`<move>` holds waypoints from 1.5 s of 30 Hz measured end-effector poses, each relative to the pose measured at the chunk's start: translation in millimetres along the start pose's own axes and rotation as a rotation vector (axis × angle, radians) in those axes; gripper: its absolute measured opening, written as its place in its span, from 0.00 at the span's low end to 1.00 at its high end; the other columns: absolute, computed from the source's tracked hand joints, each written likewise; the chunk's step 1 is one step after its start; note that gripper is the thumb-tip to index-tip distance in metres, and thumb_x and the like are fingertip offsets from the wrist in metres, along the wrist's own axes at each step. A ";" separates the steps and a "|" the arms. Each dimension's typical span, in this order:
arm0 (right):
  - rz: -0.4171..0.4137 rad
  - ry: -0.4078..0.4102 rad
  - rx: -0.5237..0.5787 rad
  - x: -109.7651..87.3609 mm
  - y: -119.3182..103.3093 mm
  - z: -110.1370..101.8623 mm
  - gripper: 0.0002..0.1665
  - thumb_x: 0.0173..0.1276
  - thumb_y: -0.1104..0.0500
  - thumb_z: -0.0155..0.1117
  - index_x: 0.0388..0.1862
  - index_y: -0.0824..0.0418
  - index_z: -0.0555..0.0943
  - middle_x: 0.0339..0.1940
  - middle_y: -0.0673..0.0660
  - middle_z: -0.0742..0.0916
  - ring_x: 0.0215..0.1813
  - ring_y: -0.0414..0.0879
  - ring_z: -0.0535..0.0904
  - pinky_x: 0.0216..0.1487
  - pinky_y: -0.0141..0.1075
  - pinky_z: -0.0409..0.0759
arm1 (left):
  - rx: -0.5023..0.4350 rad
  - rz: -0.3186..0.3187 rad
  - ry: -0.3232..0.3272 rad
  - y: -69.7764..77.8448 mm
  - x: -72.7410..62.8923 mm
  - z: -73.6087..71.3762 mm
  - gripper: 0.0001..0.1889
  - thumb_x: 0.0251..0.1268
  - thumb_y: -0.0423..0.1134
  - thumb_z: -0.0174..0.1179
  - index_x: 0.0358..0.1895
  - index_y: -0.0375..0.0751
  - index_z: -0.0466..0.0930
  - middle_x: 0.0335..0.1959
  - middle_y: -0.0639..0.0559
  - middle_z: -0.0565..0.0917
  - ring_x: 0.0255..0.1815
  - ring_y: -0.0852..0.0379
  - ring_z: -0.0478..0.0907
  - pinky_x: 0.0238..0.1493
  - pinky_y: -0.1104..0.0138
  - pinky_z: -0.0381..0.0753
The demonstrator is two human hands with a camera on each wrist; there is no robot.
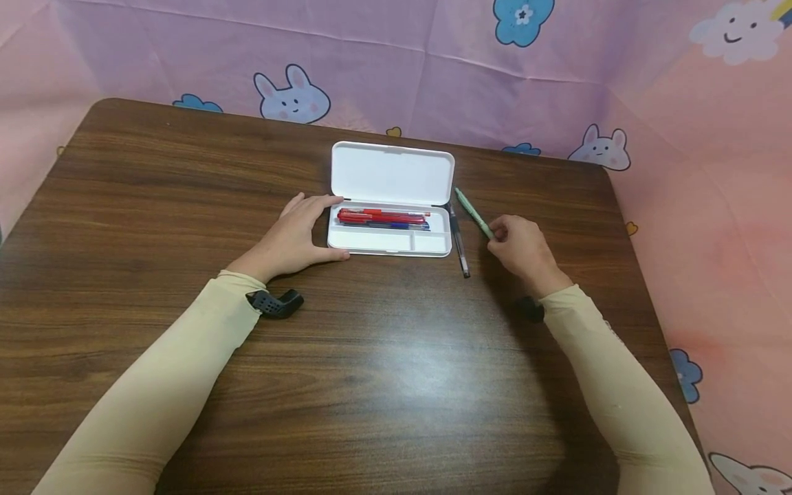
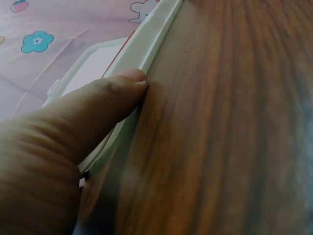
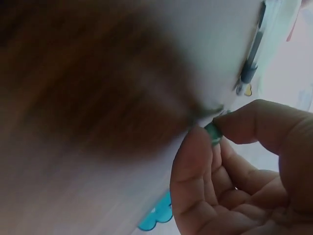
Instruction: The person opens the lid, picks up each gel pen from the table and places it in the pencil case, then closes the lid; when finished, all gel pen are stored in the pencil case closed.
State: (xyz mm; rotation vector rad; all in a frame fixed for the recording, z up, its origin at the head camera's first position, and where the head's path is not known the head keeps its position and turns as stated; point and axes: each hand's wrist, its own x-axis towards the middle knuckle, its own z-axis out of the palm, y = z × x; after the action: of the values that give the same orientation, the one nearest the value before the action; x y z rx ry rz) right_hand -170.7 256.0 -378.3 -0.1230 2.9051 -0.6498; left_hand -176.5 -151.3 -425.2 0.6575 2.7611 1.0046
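A white pencil case (image 1: 370,240) lies with its lid raised toward the back of the table. My left hand (image 1: 287,237) grips its left end, thumb against the front wall and fingers at the back corner. In the left wrist view the thumb (image 2: 110,95) presses on the case's side. Red pens (image 1: 380,216) and a blue-ended pen (image 1: 405,225) lie in the long rear compartment. With thumb and fingertips my right hand (image 1: 522,251) pinches the near end of a green pen (image 1: 473,212), which slants away to the left. The right wrist view shows its green end (image 3: 213,133).
A clear pen with a black grip (image 1: 458,237) lies along the case's right side, between it and the green pen. The brown wooden table (image 1: 371,385) meets a pink cartoon-print cloth (image 1: 396,62) at the back and right.
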 end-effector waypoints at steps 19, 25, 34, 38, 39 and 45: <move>-0.311 0.178 0.053 -5.2 -50.0 -9.0 0.13 0.70 0.68 0.63 0.51 0.65 0.86 0.43 0.59 0.85 0.44 0.52 0.83 0.45 0.46 0.85 | 0.015 0.020 0.005 -2.9 1.6 1.3 0.54 0.55 0.61 0.76 0.81 0.45 0.59 0.78 0.44 0.66 0.80 0.43 0.59 0.85 0.53 0.35; -0.395 0.109 -0.003 4.4 -77.7 0.0 0.14 0.71 0.67 0.66 0.54 0.63 0.87 0.46 0.58 0.86 0.44 0.50 0.82 0.43 0.44 0.84 | 0.013 0.010 0.002 -2.4 1.2 1.3 0.54 0.54 0.62 0.76 0.81 0.45 0.59 0.79 0.44 0.66 0.81 0.43 0.59 0.85 0.54 0.35; -0.492 0.034 -0.128 20.9 -100.5 19.7 0.11 0.74 0.63 0.67 0.53 0.59 0.88 0.48 0.55 0.89 0.47 0.48 0.84 0.47 0.43 0.85 | 0.008 0.020 0.011 -5.5 0.2 1.0 0.54 0.54 0.62 0.76 0.81 0.46 0.59 0.79 0.44 0.66 0.81 0.43 0.59 0.85 0.54 0.34; -0.504 0.022 -0.172 26.1 -102.9 25.8 0.10 0.75 0.62 0.67 0.52 0.58 0.89 0.47 0.54 0.89 0.45 0.47 0.83 0.45 0.43 0.85 | 0.007 0.021 0.016 -5.3 0.2 1.1 0.54 0.55 0.62 0.76 0.81 0.46 0.59 0.78 0.45 0.67 0.81 0.44 0.59 0.85 0.54 0.34; -0.507 0.021 -0.179 27.2 -103.0 27.0 0.10 0.75 0.62 0.66 0.51 0.58 0.89 0.47 0.53 0.89 0.45 0.47 0.83 0.45 0.44 0.85 | 0.007 0.020 0.017 -5.1 0.1 0.9 0.54 0.55 0.62 0.76 0.81 0.46 0.59 0.78 0.45 0.67 0.81 0.44 0.59 0.85 0.54 0.34; -0.514 0.012 -0.187 29.4 -103.7 30.4 0.12 0.74 0.62 0.66 0.53 0.58 0.90 0.46 0.55 0.89 0.43 0.48 0.83 0.44 0.45 0.85 | 0.007 0.017 0.014 -4.0 -0.3 -0.3 0.54 0.55 0.62 0.76 0.81 0.45 0.59 0.79 0.45 0.66 0.81 0.44 0.59 0.85 0.55 0.34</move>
State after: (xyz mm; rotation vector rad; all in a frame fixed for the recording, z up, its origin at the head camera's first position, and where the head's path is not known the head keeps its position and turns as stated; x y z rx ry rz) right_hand -189.6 146.4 -365.0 -0.9108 2.9461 -0.4372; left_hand -177.7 -154.3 -427.5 0.6789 2.7765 1.0077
